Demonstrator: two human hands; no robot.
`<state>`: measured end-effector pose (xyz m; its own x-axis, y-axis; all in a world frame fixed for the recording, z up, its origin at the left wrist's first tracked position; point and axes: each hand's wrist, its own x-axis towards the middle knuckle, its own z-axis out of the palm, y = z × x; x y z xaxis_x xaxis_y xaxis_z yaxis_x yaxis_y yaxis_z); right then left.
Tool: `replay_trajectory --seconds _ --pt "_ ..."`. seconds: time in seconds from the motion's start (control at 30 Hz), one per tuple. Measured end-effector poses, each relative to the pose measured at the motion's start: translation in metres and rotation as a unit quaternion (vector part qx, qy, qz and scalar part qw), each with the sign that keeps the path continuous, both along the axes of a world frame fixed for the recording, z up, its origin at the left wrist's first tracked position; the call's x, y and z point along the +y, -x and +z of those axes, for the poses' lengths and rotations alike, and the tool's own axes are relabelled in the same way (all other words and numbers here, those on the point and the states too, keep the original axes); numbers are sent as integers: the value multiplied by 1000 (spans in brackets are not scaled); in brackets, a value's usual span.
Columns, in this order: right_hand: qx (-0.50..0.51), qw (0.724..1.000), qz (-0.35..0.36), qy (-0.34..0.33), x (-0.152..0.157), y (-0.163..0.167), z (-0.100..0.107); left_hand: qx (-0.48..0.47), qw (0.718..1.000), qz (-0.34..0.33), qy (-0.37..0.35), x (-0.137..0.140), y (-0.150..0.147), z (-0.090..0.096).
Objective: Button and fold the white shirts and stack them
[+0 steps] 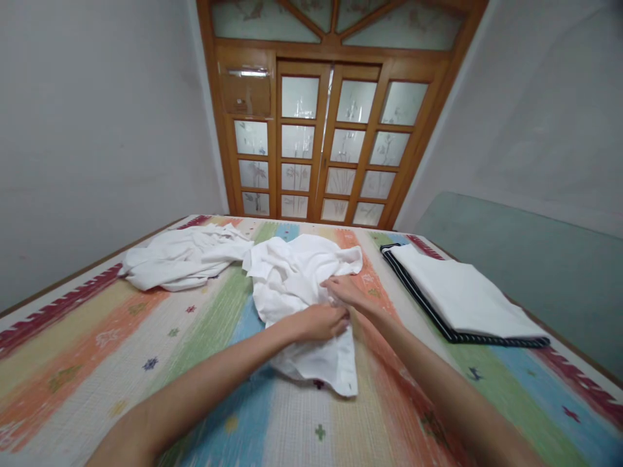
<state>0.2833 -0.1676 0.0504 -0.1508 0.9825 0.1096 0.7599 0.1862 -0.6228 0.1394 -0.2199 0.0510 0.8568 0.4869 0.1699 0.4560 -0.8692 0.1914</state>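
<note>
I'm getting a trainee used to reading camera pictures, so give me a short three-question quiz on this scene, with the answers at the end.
1. True or false: the crumpled white cloth lies to the left of the white garment being handled.
2. Multiple choice: what lies beneath the folded white cloth? A: a red towel. B: a pale-striped black item. C: a wooden tray.
3. Which is lower in the picture, the left hand or the right hand?

Key: 1. True. 2. B. 3. The left hand.

Both hands (324, 322) touch a crumpled white garment (292, 275).
</note>
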Motion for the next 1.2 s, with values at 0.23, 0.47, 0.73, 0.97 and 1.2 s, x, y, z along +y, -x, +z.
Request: replay_trajectory --seconds 0.23,0.47,0.73,0.97,1.2 --pt "19 993 101 -65 -28 -23 -30 -141 967 211 -33 58 39 25" --pt "-97 992 32 -73 -16 -63 -36 115 947 297 29 64 99 6" --pt "-281 944 -167 -45 31 -82 -7 70 991 82 74 -25 53 27" --pt "-258 963 -21 -69 37 -76 7 4 983 178 -50 19 72 -2" --pt "-335 942 -10 -3 24 -53 -5 61 974 179 -124 34 84 -30"
